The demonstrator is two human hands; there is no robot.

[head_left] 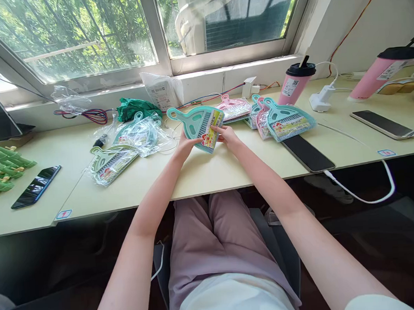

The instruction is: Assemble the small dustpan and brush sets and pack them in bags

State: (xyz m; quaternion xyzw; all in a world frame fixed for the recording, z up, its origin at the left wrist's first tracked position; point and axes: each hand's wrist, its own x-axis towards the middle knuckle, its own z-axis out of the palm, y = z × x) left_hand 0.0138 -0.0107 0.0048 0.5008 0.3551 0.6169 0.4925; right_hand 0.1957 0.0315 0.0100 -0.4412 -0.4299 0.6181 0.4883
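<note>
Both my hands hold a teal mini dustpan-and-brush set [194, 120] with a colourful paper label, lifted just above the cream desk [208, 173]. My left hand [185, 146] grips its lower left edge, fingers closed under it. At the label end, my right hand [227, 135] pinches the right side. To the left lie packed sets in clear plastic bags [111, 163] and a heap of loose bags [140, 133]. On the right lies a pile of unpacked pink and teal sets [282, 120].
A black phone [307, 152] with a white cable lies right of my hands, another phone [36, 185] at the left, a third [383, 124] far right. Two pink cups [295, 83] [380, 72] stand at the back right. Green sticks [1, 170] lie far left.
</note>
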